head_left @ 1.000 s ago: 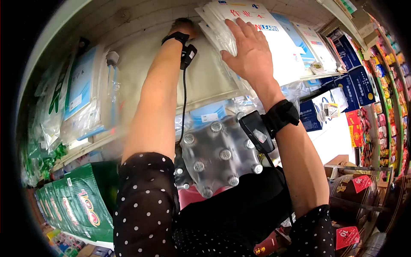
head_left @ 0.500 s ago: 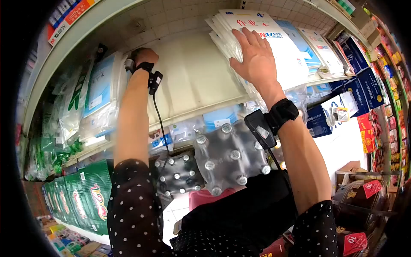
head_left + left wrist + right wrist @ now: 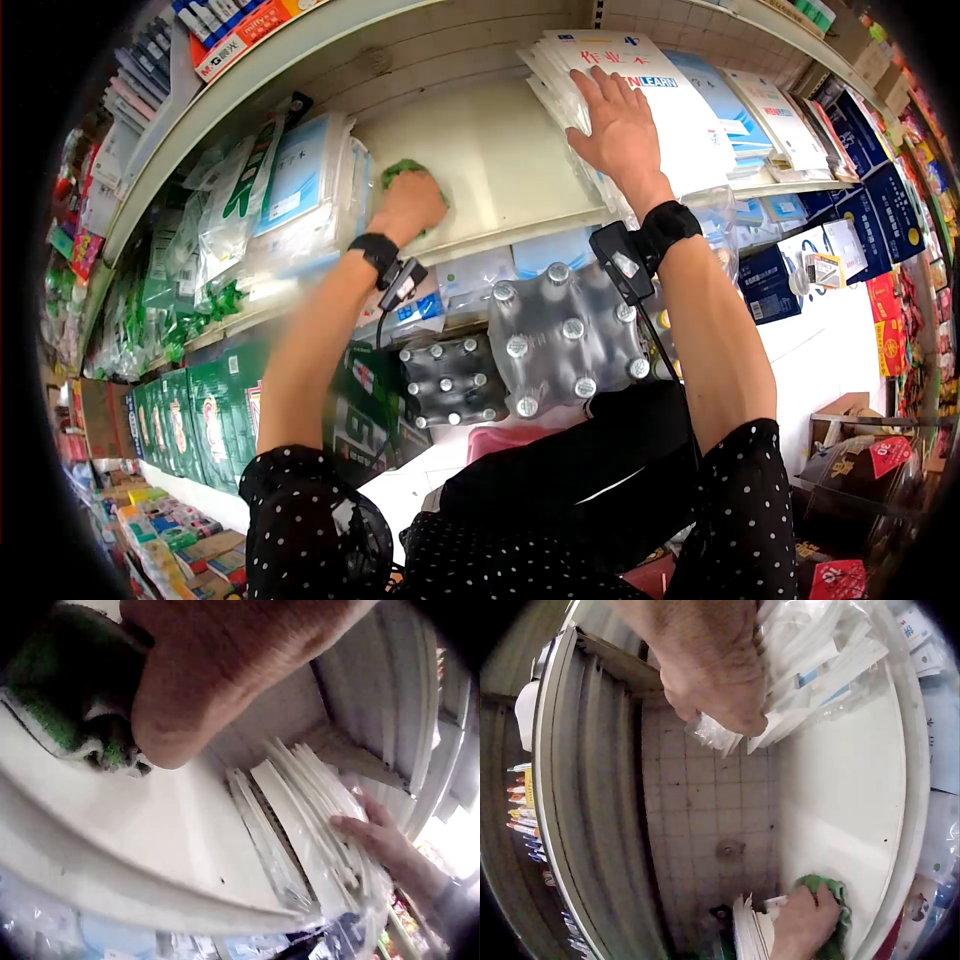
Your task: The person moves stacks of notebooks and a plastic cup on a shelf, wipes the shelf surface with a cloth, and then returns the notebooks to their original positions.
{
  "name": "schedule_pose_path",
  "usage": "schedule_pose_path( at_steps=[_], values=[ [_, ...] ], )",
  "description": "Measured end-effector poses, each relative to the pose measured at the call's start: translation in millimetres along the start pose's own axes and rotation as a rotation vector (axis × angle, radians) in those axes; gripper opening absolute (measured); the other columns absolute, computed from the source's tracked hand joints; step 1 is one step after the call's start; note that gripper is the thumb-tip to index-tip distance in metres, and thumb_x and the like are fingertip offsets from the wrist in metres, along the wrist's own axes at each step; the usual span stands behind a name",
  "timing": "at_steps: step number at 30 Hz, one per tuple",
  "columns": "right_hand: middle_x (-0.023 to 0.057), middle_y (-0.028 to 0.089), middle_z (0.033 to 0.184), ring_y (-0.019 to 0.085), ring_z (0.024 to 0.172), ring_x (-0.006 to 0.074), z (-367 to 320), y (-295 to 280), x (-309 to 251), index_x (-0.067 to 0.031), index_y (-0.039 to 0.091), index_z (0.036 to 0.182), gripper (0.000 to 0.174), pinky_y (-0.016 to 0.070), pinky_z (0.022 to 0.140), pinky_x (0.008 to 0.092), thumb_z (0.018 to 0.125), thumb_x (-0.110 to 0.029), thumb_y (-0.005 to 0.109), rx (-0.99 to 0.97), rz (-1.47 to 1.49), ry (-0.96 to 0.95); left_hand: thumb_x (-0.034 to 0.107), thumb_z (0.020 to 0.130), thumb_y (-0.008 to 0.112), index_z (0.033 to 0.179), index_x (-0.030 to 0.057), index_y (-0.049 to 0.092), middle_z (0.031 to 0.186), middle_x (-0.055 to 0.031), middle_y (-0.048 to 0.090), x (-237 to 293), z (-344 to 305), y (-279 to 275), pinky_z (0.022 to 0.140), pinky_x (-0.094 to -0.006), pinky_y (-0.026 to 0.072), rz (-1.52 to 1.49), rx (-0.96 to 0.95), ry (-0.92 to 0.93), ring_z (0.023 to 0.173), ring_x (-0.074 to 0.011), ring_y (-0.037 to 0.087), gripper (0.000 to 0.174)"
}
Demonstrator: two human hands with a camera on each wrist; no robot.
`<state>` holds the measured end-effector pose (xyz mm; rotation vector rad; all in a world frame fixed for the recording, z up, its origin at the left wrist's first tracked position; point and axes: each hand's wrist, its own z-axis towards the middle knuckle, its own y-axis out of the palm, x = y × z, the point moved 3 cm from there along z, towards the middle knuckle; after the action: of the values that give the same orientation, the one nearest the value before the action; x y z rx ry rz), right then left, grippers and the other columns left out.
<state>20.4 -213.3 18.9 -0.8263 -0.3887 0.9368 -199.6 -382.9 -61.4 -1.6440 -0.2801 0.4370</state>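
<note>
My left hand [image 3: 408, 202] grips a bunched green cloth [image 3: 400, 170] and presses it on the bare white shelf [image 3: 500, 160], near the front edge. The left wrist view shows the cloth [image 3: 56, 697] squeezed under the hand. My right hand [image 3: 620, 120] lies flat with straight fingers on a leaning stack of plastic-wrapped notebooks [image 3: 690, 110] at the right of the shelf. In the right wrist view the right hand [image 3: 705, 667] holds the stack [image 3: 817, 660] back, while the left hand [image 3: 802, 926] and cloth [image 3: 836, 896] are far below.
Plastic-wrapped packs [image 3: 290, 190] stand on the shelf left of the cloth. Shrink-wrapped bottle packs [image 3: 560, 340] sit below the shelf edge. Green bags [image 3: 200, 420] fill the lower left, blue boxes [image 3: 860, 190] the right. A shelf of pens [image 3: 230, 25] hangs overhead.
My left hand has swept the cloth from the back of the shelf to the left and then forward to the front edge. The right hand has stayed on the notebooks.
</note>
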Motion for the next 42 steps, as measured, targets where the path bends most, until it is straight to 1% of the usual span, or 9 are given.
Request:
schedule_pose_path(
  at_steps=[5, 9, 17, 21, 26, 30, 34, 37, 42],
  values=[
    [0.0101, 0.049, 0.139, 0.041, 0.132, 0.0284, 0.9, 4.1, 3.2, -0.0135, 0.049, 0.137, 0.068, 0.0314, 0.110, 0.0430, 0.073, -0.022, 0.072, 0.008, 0.010, 0.007, 0.014, 0.082, 0.050, 0.112, -0.0181, 0.056, 0.116, -0.0322, 0.059, -1.4, -3.9, 30.9, 0.086, -0.0443, 0.0526, 0.057, -0.043, 0.002, 0.108, -0.0409, 0.060, 0.045],
    [0.0129, 0.043, 0.147, 0.036, 0.139, 0.0332, 0.9, 1.0, 2.2, -0.0184, 0.040, 0.145, 0.073, 0.0280, 0.115, 0.0458, 0.079, -0.029, 0.070, -0.139, -0.008, 0.038, 0.019, 0.083, 0.049, 0.118, -0.0187, 0.053, 0.123, -0.0338, 0.055, -11.7, 24.7, 27.4, 0.086, -0.0586, 0.0488, -0.053, 0.014, -0.048, 0.110, -0.0470, 0.056, 0.052],
    [0.0125, 0.045, 0.144, 0.039, 0.135, 0.0327, 1.4, 2.6, 3.3, -0.0151, 0.045, 0.141, 0.070, 0.0289, 0.114, 0.0455, 0.077, -0.026, 0.070, -0.078, 0.020, 0.001, 0.026, 0.087, 0.046, 0.134, -0.0071, 0.050, 0.148, -0.0332, 0.034, -69.3, 132.6, 46.8, 0.098, -0.0636, 0.0400, -0.286, -0.205, -0.287, 0.127, -0.0526, 0.045, 0.058],
    [0.0124, 0.046, 0.143, 0.041, 0.134, 0.0337, 0.5, 4.6, 3.6, -0.0144, 0.046, 0.140, 0.070, 0.0277, 0.115, 0.0459, 0.075, -0.024, 0.071, -0.059, 0.034, -0.012, 0.030, 0.092, 0.049, 0.106, -0.0073, 0.060, 0.120, -0.0265, 0.055, -90.7, 168.3, 55.7, 0.082, -0.0523, 0.0477, -0.105, -0.160, -0.230, 0.105, -0.0388, 0.057, 0.041],
    [0.0137, 0.045, 0.146, 0.040, 0.135, 0.0346, 2.9, 3.5, 4.8, -0.0175, 0.043, 0.143, 0.072, 0.0285, 0.115, 0.0449, 0.078, -0.028, 0.071, -0.103, 0.007, -0.010, 0.037, 0.100, 0.043, 0.142, -0.0005, 0.042, 0.146, -0.0240, 0.040, -94.1, 168.6, 27.9, 0.105, -0.0622, 0.0356, -0.347, -0.249, -0.443, 0.135, -0.0457, 0.038, 0.057],
    [0.0154, 0.045, 0.145, 0.041, 0.135, 0.0348, 2.4, 3.0, 2.1, -0.0184, 0.042, 0.144, 0.073, 0.0303, 0.114, 0.0445, 0.079, -0.030, 0.072, -0.094, -0.015, -0.012, 0.033, 0.090, 0.046, 0.120, -0.0037, 0.062, 0.134, -0.0262, 0.053, -150.3, 245.7, 91.1, 0.098, -0.0537, 0.0444, -0.322, -0.180, -0.353, 0.124, -0.0412, 0.052, 0.050],
    [0.0167, 0.046, 0.144, 0.041, 0.134, 0.0358, 5.0, 2.7, 5.7, -0.0162, 0.044, 0.143, 0.073, 0.0311, 0.113, 0.0445, 0.077, -0.029, 0.073, -0.105, 0.022, -0.026, 0.022, 0.093, 0.049, 0.098, 0.0017, 0.056, 0.087, -0.0112, 0.052, -132.3, 165.1, 15.5, 0.065, -0.0387, 0.0366, -0.642, -0.131, -0.613, 0.068, -0.0215, 0.042, 0.022],
    [0.0164, 0.046, 0.144, 0.040, 0.134, 0.0366, 1.9, 1.6, 2.6, -0.0140, 0.043, 0.143, 0.073, 0.0310, 0.113, 0.0446, 0.077, -0.029, 0.073, -0.094, 0.014, -0.027, 0.062, 0.087, 0.058, 0.139, 0.0017, 0.049, 0.146, -0.0212, 0.042, -179.5, 240.9, 78.7, 0.105, -0.0482, 0.0387, -0.475, -0.112, -0.448, 0.129, -0.0344, 0.045, 0.081],
    [0.0146, 0.044, 0.146, 0.038, 0.136, 0.0357, 1.5, -1.0, 0.7, -0.0158, 0.041, 0.144, 0.074, 0.0293, 0.114, 0.0457, 0.078, -0.028, 0.072, -0.126, 0.002, 0.023, 0.031, 0.087, 0.059, 0.131, -0.0003, 0.055, 0.141, -0.0227, 0.048, -163.6, 255.6, 102.6, 0.100, -0.0478, 0.0448, -0.313, 0.010, -0.390, 0.127, -0.0373, 0.049, 0.055]
  ],
)
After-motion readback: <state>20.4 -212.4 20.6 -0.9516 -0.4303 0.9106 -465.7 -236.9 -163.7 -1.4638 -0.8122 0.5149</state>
